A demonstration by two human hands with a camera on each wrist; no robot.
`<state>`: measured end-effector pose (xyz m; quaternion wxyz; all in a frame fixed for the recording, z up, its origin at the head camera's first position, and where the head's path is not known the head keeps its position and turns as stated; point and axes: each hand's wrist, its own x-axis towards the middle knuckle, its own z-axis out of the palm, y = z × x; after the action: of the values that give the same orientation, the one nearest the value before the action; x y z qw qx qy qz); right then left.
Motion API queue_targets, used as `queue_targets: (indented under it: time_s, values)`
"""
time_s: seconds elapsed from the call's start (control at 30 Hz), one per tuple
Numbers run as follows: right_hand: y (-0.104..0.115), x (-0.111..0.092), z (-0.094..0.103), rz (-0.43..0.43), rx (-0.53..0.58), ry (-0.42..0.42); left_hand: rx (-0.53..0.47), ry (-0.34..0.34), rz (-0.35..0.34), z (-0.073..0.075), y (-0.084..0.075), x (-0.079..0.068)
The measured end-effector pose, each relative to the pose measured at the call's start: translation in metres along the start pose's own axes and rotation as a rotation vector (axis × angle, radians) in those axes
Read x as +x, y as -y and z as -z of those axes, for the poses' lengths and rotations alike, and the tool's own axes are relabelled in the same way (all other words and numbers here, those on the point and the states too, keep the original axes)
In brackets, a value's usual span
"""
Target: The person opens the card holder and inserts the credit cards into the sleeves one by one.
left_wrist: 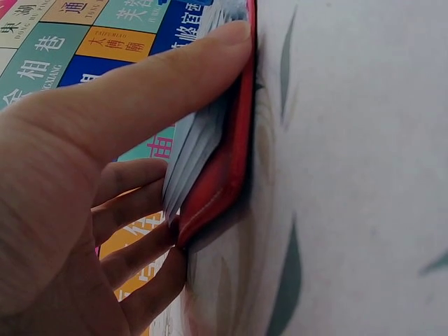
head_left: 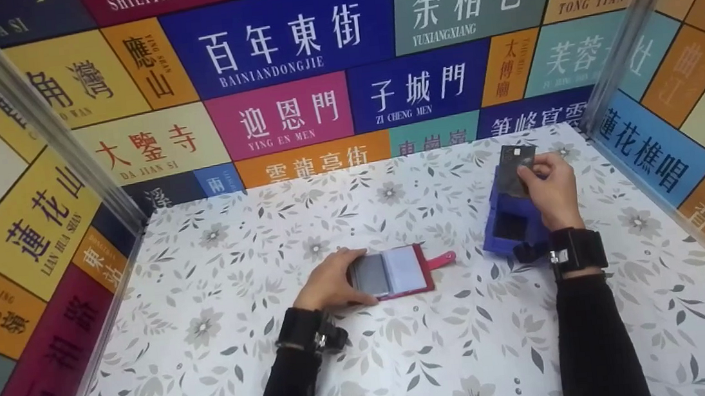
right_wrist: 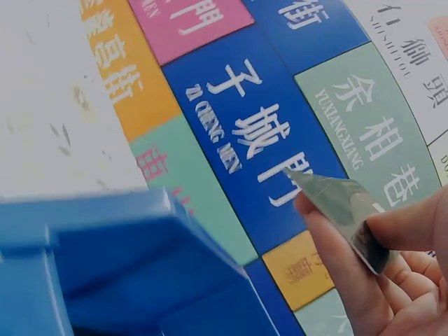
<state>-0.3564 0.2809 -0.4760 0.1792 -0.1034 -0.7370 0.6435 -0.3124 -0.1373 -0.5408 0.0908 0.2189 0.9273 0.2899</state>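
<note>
An open card holder (head_left: 408,270) with a red cover, clear sleeves and a pink snap strap lies on the table. My left hand (head_left: 329,283) grips its left end, thumb at the near edge and fingers at the far one. In the left wrist view its sleeves (left_wrist: 196,140) fan out beside the red cover (left_wrist: 227,157). My right hand (head_left: 553,188) pinches a dark bank card (head_left: 514,173) with a chip, between thumb and fingers, over the far end of a blue box (head_left: 515,208). The right wrist view shows the card (right_wrist: 343,210) edge-on, apart from the blue box (right_wrist: 105,217).
The table (head_left: 227,378) wears a white leaf-and-flower cover. Colourful panels (head_left: 285,36) with place names stand behind it and on both sides. Clear corner posts (head_left: 60,122) rise at the back left and back right (head_left: 622,42).
</note>
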Motion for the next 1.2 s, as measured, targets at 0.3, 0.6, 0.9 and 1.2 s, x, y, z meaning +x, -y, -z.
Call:
queue_targets:
  time_s: [0.3, 0.6, 0.9, 1.2]
  values:
    - [-0.002, -0.004, -0.011, -0.027, 0.300, 0.141, -0.012, -0.006, 0.027, -0.004, 0.000, -0.002]
    - [-0.004, -0.004, -0.017, 0.039, 0.373, 0.155, -0.016, -0.011, 0.019, -0.003, -0.001, -0.002]
    - [-0.005, -0.008, -0.030, 0.082, 0.457, 0.196, -0.004, -0.008, 0.011, -0.003, -0.001, 0.001]
    - [-0.019, -0.031, -0.080, 0.091, 0.075, 0.470, -0.011, -0.019, 0.002, -0.003, 0.000, -0.001]
